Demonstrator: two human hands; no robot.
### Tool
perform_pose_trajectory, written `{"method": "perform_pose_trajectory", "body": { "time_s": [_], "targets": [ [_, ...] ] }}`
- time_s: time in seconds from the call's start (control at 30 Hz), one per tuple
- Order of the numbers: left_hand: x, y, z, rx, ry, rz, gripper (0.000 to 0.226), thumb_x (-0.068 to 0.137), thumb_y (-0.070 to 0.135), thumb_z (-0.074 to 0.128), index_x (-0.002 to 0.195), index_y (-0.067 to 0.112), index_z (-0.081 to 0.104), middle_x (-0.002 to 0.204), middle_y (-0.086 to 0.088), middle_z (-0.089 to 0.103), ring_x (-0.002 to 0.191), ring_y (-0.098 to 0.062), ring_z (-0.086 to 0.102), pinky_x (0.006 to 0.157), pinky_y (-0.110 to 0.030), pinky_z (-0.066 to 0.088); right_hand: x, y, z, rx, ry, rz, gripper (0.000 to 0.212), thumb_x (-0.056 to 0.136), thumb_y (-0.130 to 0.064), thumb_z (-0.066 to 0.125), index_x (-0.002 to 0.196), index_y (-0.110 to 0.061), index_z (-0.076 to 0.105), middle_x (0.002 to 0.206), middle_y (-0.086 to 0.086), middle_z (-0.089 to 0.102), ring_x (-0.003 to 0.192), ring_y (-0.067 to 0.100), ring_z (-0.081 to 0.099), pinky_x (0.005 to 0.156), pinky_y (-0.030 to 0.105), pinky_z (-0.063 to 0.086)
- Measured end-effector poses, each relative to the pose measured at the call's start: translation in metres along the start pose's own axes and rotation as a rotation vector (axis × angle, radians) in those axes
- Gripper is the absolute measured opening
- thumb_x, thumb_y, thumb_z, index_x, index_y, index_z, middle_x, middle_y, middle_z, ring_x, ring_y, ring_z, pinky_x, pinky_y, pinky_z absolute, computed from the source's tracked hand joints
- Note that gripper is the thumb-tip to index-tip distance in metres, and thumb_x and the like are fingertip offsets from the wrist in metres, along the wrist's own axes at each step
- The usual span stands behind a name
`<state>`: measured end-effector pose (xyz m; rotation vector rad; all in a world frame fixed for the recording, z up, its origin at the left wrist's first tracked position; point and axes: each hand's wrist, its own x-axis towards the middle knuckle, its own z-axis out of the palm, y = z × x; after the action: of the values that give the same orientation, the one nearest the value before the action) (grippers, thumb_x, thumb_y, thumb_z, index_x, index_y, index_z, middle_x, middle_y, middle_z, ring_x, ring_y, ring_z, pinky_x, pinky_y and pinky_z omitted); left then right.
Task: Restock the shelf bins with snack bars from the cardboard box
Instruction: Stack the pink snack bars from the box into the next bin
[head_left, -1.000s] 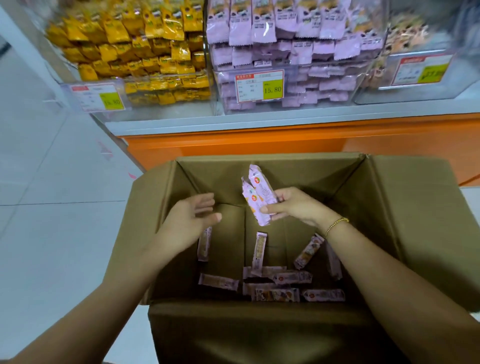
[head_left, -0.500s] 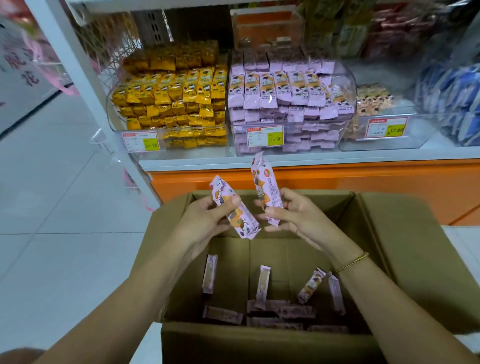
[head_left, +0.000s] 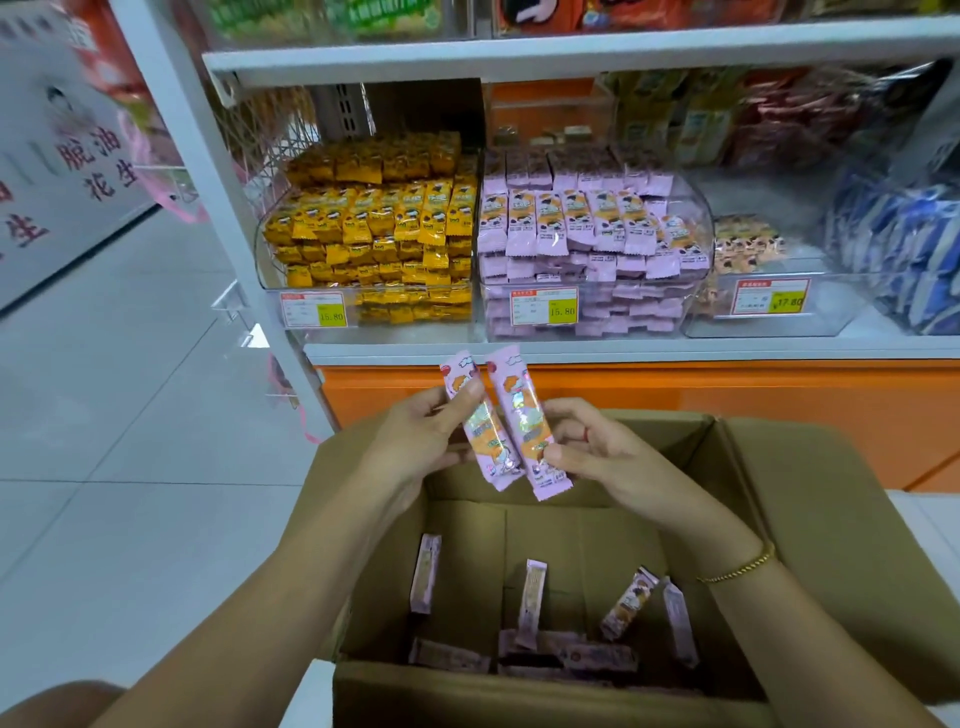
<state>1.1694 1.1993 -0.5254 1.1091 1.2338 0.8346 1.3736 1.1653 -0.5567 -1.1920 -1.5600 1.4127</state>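
Note:
My left hand pinches one pink snack bar, held upright above the open cardboard box. My right hand grips a second pink snack bar right beside the first; the two bars nearly touch. Several more pink bars lie scattered on the box floor. On the shelf straight ahead stands a clear bin of pink bars, stacked high.
Left of the pink bin sits a clear bin of yellow snacks; to its right is a nearly bare bin with a few packs. The white shelf edge tops an orange base. Tiled floor spreads to the left.
Both hands rose out of the box. My left hand took one of the two bars from my right hand, and the bars came close together. My view tilted up toward the shelf.

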Motion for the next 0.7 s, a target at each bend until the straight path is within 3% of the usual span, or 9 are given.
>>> {"method": "perform_pose_trajectory", "body": {
  "time_s": [0.27, 0.4, 0.5, 0.6, 0.7],
  "targets": [
    [0.001, 0.021, -0.005, -0.051, -0.203, -0.013, 0.033, 0.085, 0.017, 0.065, 0.116, 0.01, 0.059, 0.102, -0.007, 0.073, 0.094, -0.021, 0.07, 0.072, -0.027, 0.058, 0.0, -0.002, 0.001, -0.041, 0.126, -0.137, 0.036, 0.09, -0.03, 0.06, 0.123, -0.037, 0.048, 0.1, 0.008, 0.066, 0.097, 0.017, 0.067, 0.09, 0.041, 0.051],
    [0.003, 0.026, -0.004, -0.012, -0.227, 0.013, 0.03, 0.085, 0.015, 0.065, 0.114, 0.016, 0.062, 0.103, -0.004, 0.073, 0.095, -0.021, 0.07, 0.079, -0.031, 0.057, -0.003, -0.006, 0.0, -0.045, 0.143, -0.141, 0.04, 0.083, -0.035, 0.06, 0.122, -0.037, 0.05, 0.098, -0.001, 0.068, 0.1, 0.016, 0.066, 0.089, 0.039, 0.053],
    [0.005, 0.028, -0.001, 0.033, -0.215, 0.037, 0.031, 0.084, 0.017, 0.066, 0.115, 0.016, 0.063, 0.103, -0.003, 0.073, 0.096, -0.02, 0.07, 0.085, -0.035, 0.056, -0.003, -0.006, -0.001, -0.039, 0.18, -0.151, 0.04, 0.084, -0.033, 0.061, 0.122, -0.036, 0.052, 0.098, 0.004, 0.068, 0.1, 0.018, 0.067, 0.089, 0.041, 0.054],
    [0.006, 0.03, 0.003, 0.051, -0.2, 0.046, 0.026, 0.085, 0.017, 0.066, 0.111, 0.015, 0.066, 0.102, -0.003, 0.073, 0.094, -0.02, 0.07, 0.083, -0.034, 0.056, -0.005, -0.009, -0.001, -0.055, 0.213, -0.157, 0.041, 0.084, -0.036, 0.06, 0.124, -0.036, 0.052, 0.102, -0.002, 0.068, 0.102, 0.012, 0.065, 0.086, 0.034, 0.053],
    [0.009, 0.031, 0.009, 0.002, -0.154, 0.053, 0.022, 0.084, 0.013, 0.067, 0.105, 0.014, 0.067, 0.098, -0.003, 0.074, 0.089, -0.019, 0.071, 0.075, -0.029, 0.058, -0.007, -0.02, 0.007, -0.255, 0.302, -0.184, 0.048, 0.082, -0.046, 0.063, 0.127, -0.043, 0.047, 0.119, -0.019, 0.054, 0.107, -0.006, 0.055, 0.085, 0.014, 0.046]
  ]
}}
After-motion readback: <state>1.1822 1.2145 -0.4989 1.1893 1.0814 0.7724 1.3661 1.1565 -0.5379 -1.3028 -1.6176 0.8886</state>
